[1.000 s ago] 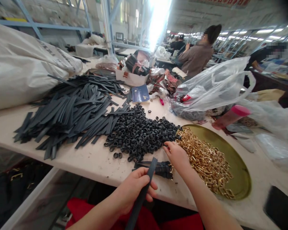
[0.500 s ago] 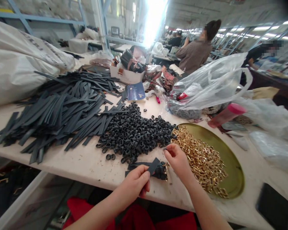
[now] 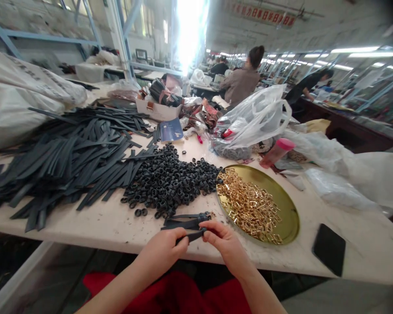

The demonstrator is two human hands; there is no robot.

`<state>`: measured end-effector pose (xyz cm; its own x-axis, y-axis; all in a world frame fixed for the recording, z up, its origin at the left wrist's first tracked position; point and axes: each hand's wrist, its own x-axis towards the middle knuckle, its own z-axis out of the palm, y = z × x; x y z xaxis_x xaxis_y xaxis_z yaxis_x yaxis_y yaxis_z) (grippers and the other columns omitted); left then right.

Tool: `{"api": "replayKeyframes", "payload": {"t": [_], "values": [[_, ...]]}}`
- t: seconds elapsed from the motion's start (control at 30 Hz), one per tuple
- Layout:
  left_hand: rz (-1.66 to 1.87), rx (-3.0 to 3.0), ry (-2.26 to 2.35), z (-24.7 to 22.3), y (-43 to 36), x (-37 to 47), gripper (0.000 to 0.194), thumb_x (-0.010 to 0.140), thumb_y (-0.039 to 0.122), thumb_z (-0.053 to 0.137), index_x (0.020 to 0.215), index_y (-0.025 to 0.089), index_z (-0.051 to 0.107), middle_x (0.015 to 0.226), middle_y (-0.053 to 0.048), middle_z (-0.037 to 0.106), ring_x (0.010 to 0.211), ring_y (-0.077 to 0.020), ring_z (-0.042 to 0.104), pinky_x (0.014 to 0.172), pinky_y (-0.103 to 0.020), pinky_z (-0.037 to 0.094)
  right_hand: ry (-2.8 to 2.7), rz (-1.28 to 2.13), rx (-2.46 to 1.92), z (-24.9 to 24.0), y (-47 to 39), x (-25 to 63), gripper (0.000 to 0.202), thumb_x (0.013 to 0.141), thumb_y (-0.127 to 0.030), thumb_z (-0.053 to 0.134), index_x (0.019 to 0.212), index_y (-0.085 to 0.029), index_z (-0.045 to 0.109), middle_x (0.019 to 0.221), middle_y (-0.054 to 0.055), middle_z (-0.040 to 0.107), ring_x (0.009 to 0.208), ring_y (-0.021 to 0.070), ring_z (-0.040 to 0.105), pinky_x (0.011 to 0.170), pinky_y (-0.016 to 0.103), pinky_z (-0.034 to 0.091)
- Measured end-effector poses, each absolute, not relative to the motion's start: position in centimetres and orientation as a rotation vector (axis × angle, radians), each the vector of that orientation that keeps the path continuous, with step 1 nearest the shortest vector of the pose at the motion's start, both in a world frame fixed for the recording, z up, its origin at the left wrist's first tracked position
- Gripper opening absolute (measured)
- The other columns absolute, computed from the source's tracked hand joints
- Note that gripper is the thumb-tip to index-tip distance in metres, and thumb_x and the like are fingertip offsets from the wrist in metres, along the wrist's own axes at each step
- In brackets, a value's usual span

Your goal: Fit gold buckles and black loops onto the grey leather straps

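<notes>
My left hand [image 3: 170, 245] is closed around a short black strap [image 3: 194, 236], which points to the right. At the strap's right end, my right hand [image 3: 220, 240] pinches a small black loop [image 3: 203, 231] between thumb and fingertips. Whether the loop is fully around the strap I cannot tell. Just beyond my hands lie several finished straps [image 3: 183, 221] with gold buckles at their right ends. A heap of black loops [image 3: 170, 183] is behind them. To the right, a gold-coloured round tray [image 3: 290, 209] holds a pile of gold buckles [image 3: 249, 203].
Loose black strips [image 3: 68, 157] cover the table's left side. A black phone [image 3: 329, 249] lies at right. Farther back are a blue booklet [image 3: 172, 131], a pink-capped bottle [image 3: 277, 152], a clear plastic bag [image 3: 255, 117] and a white sack [image 3: 22, 87]. Other people work in the background.
My right hand has come left from beside the tray to the strap's end, bringing the small loop. The strap in my left hand has turned more level. The camera view has shifted right.
</notes>
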<state>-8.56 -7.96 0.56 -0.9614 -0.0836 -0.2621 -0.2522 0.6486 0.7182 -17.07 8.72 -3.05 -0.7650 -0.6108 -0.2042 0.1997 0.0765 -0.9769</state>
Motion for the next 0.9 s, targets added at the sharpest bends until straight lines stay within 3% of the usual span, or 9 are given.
{"api": "replayKeyframes", "payload": {"t": [0.2, 0.47, 0.6, 0.73, 0.83, 0.9], "values": [[1.132, -0.217, 2.633, 0.7, -8.0, -7.9, 0.025, 0.08, 0.029, 0.037, 0.064, 0.018, 0.054, 0.06, 0.002, 0.055, 0.059, -0.0133, 0.049, 0.053, -0.021, 0.026, 1.936, -1.663, -0.593, -2.5, 9.5, -16.0, 0.015, 0.074, -0.026, 0.06, 0.087, -0.023, 0.066, 0.085, 0.001, 0.06, 0.082, 0.0166, 0.054, 0.078, 0.029, 0.041], [1.225, -0.174, 2.701, -0.3, -5.7, -8.3, 0.031, 0.084, 0.03, 0.033, 0.065, 0.018, 0.054, 0.064, -0.001, 0.056, 0.064, -0.0155, 0.05, 0.057, -0.022, 0.032, 1.685, -1.724, -0.392, -3.5, 9.4, -15.1, 0.017, 0.07, -0.028, 0.064, 0.086, -0.021, 0.065, 0.079, 0.0, 0.06, 0.076, 0.015, 0.054, 0.072, 0.029, 0.044], [1.453, -0.187, 2.396, -0.4, -5.4, -8.2, 0.027, 0.085, 0.03, 0.032, 0.091, 0.018, 0.055, 0.061, 0.001, 0.055, 0.055, -0.0136, 0.051, 0.056, -0.023, 0.037, 1.6, -1.806, -0.226, -3.5, 9.6, -15.5, 0.022, 0.068, -0.028, 0.067, 0.089, -0.021, 0.062, 0.074, -0.002, 0.06, 0.069, 0.012, 0.054, 0.07, 0.027, 0.043], [1.689, -0.265, 2.197, -0.5, -5.6, -8.1, 0.045, 0.083, 0.029, 0.034, 0.127, 0.018, 0.035, 0.059, 0.005, 0.05, 0.049, -0.0118, 0.047, 0.054, -0.022, 0.039, 1.55, -1.905, -0.211, -4.0, 8.8, -15.1, 0.044, 0.067, -0.025, 0.067, 0.107, -0.024, 0.05, 0.083, -0.002, 0.061, 0.077, 0.0133, 0.056, 0.073, 0.028, 0.042], [1.814, -0.32, 2.202, -0.9, -5.9, -8.3, 0.048, 0.082, 0.034, 0.038, 0.127, 0.018, 0.036, 0.061, 0.003, 0.051, 0.054, -0.0127, 0.046, 0.054, -0.022, 0.038, 1.57, -1.844, -0.338, -4.5, 8.6, -15.9, 0.059, 0.071, -0.029, 0.062, 0.122, -0.025, 0.034, 0.089, 0.001, 0.062, 0.081, 0.0168, 0.058, 0.073, 0.032, 0.044], [1.87, -0.344, 2.16, -1.2, -6.3, -8.7, 0.041, 0.083, 0.037, 0.039, 0.118, 0.018, 0.045, 0.059, 0.004, 0.048, 0.051, -0.0116, 0.041, 0.051, -0.021, 0.036, 1.947, -1.679, -0.495, -4.4, 9.3, -18.0, 0.049, 0.077, -0.033, 0.055, 0.121, -0.022, 0.036, 0.086, 0.003, 0.061, 0.08, 0.0181, 0.057, 0.073, 0.033, 0.043]]}}
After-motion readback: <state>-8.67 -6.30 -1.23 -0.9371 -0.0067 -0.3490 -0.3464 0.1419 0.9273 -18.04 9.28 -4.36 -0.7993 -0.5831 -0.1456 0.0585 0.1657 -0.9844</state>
